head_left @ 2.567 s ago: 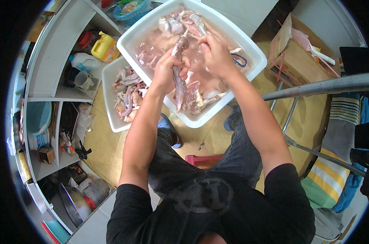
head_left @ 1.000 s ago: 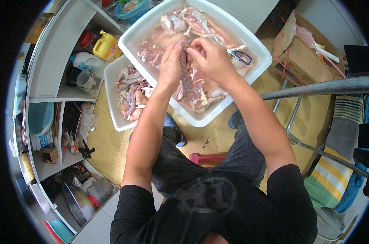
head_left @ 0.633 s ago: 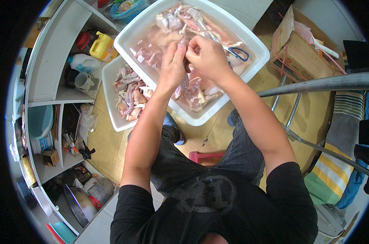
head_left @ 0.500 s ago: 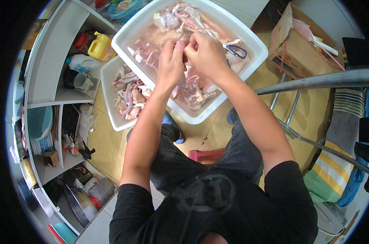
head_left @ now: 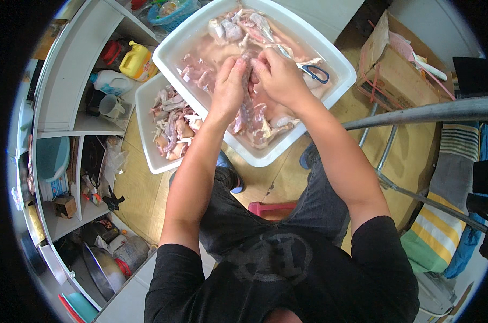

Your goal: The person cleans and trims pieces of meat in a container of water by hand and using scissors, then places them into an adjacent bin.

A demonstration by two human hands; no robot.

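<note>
Over a large white tub (head_left: 343, 81) of pinkish water and raw poultry, both my hands are closed on a long, greyish-pink piece of raw poultry (head_left: 247, 110). My left hand (head_left: 230, 83) grips it from the left, while my right hand (head_left: 279, 75) pinches its upper part. Its lower end hangs down between my wrists, over pale cut pieces. What the fingertips do on the far side is hidden. Scissors (head_left: 315, 73) with dark blue handles lie in the tub just right of my right hand, their blades partly covered.
A smaller white tub (head_left: 147, 153) with cut poultry pieces stands at the left, partly under the large one. Shelves (head_left: 74, 125) with jugs and pans line the left side. At right are a cardboard box (head_left: 397, 81) and a metal rail (head_left: 427, 111). A red stool (head_left: 263, 209) shows between my legs.
My hands have drawn slightly apart, and more of the long poultry piece shows between them. The whole view has shifted a little. The scissors still lie in the tub.
</note>
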